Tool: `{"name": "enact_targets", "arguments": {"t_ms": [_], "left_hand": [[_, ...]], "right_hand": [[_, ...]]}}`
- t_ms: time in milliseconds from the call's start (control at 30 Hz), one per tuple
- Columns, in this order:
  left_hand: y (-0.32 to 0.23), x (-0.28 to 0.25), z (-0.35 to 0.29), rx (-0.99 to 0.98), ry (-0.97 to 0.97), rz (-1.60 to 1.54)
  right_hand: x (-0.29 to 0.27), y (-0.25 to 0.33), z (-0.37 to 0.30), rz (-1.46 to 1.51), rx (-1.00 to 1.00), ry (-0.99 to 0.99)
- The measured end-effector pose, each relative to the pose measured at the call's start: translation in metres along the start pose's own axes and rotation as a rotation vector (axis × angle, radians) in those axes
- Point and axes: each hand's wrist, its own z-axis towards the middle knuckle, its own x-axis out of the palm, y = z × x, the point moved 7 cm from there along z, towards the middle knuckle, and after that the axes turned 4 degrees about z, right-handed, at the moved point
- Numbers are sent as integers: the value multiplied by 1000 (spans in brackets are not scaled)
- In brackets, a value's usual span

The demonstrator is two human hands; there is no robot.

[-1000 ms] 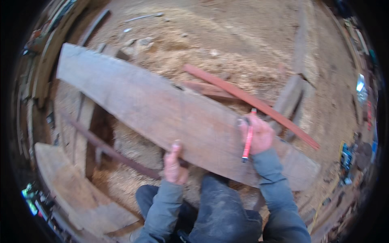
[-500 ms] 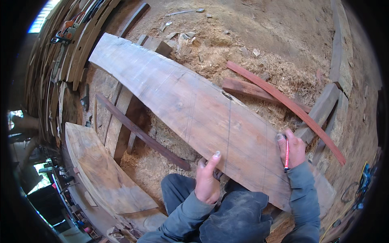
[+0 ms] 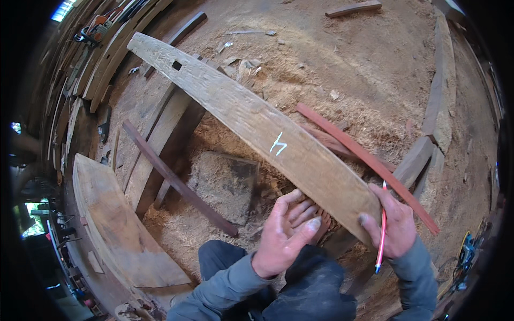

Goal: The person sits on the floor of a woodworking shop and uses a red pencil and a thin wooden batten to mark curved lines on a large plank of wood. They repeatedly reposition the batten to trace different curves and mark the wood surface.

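Note:
A long wooden plank [image 3: 230,115] lies slantwise before me, showing a rough weathered face with a white mark and a small square hole near its far end. My right hand [image 3: 393,222] grips its near right end, thumb on the face and fingers round the far edge. In the same hand a red and white pencil [image 3: 382,235] is tucked along the palm. My left hand [image 3: 286,232] is at the plank's near edge, palm up, fingers loosely bent and apart, thumb free. Whether its fingertips touch the wood is unclear.
A thin red strip [image 3: 369,160] lies beyond the plank. Thick beams [image 3: 168,144] and a dark narrow batten [image 3: 176,179] are on the left, near a broad board [image 3: 118,224]. Stacked planks with a chainsaw [image 3: 93,32] stand far left. Sawdust and shavings cover the ground.
The plank has been turned over: its broad smooth face with pencil lines has given way to the rough marked face. My left hand's grip on the edge has loosened.

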Motion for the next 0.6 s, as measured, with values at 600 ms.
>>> {"name": "enact_targets", "arguments": {"t_ms": [600], "left_hand": [[-7, -424, -104, -137, -1471, 1777]], "right_hand": [[2, -23, 5, -274, -65, -249]]}}
